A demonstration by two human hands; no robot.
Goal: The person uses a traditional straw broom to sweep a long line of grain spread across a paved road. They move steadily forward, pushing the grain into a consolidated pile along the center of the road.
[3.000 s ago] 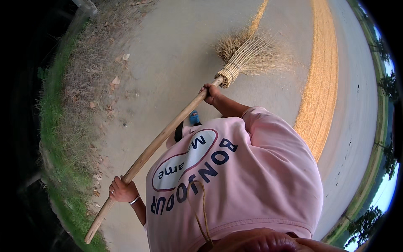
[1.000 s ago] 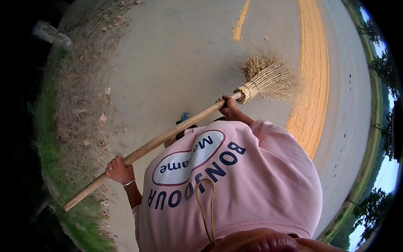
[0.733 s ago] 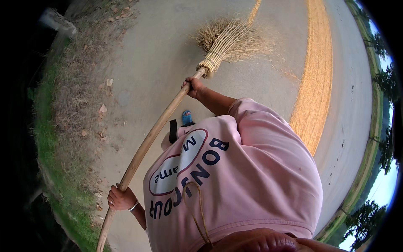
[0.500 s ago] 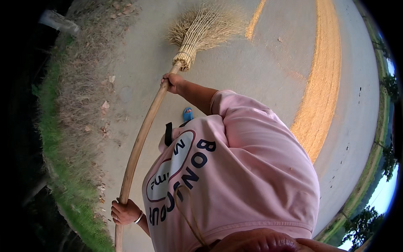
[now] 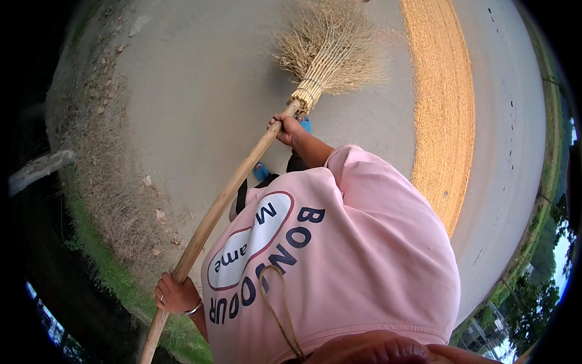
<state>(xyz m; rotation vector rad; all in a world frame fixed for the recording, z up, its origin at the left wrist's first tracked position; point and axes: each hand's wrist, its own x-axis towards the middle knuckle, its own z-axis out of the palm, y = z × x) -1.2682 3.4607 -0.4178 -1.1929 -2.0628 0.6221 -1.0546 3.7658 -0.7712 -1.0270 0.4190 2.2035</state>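
My right hand point(image 5: 285, 128) is wrapped round the long wooden handle point(image 5: 221, 197) just below its bound end. My left hand point(image 5: 176, 294), with a ring and a bracelet, grips that handle lower down, beside my pink top. The broom's twig head point(image 5: 327, 45) fans out over the grey pavement at the top of the view, its tips blurred. Blue sandals point(image 5: 262, 171) show on my feet beneath the handle, one partly hidden by the broom.
A long band of golden grain point(image 5: 439, 91) runs along the pavement point(image 5: 194, 91) on the right. Dry grass and leaves point(image 5: 115, 200), a green verge point(image 5: 103, 267) and a pale post-like piece point(image 5: 42, 170) line the left. Trees point(image 5: 527, 315) stand at the right rim.
The broom head swung left from near the grain band, then back slightly right over the last half second. A second sandal now shows. The short grain streak has left the view.
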